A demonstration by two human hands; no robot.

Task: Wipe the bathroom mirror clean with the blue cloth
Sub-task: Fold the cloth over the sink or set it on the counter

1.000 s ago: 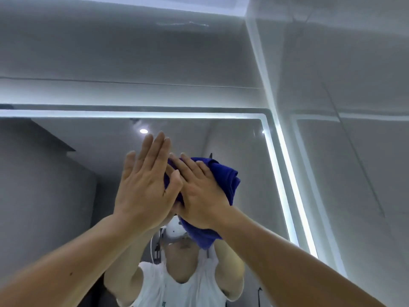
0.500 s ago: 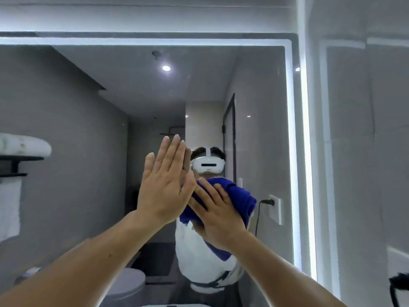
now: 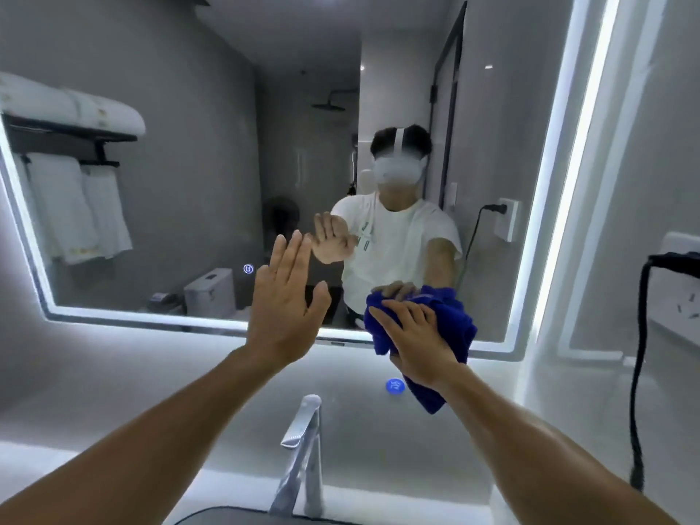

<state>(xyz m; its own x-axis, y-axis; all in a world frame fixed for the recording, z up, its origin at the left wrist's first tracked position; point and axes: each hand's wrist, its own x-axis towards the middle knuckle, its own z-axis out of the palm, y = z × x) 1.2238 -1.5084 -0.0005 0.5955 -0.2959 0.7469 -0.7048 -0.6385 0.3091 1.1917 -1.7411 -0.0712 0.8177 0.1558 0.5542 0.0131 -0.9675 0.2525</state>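
left hand point(image 3: 284, 308): raised flat, fingers straight, held nothing | right hand point(image 3: 416, 342): fingers spread, pressed bunched blue cloth point(image 3: 460, 320) against mirror point(image 3: 189, 145) lower edge, right of left hand

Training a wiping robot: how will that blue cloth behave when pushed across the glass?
Probably floppy: the blue cloth bunches in folds under the right hand, one corner drooping below. Likely light: that hand's press alone holds it against the mirror. It may ruck up.
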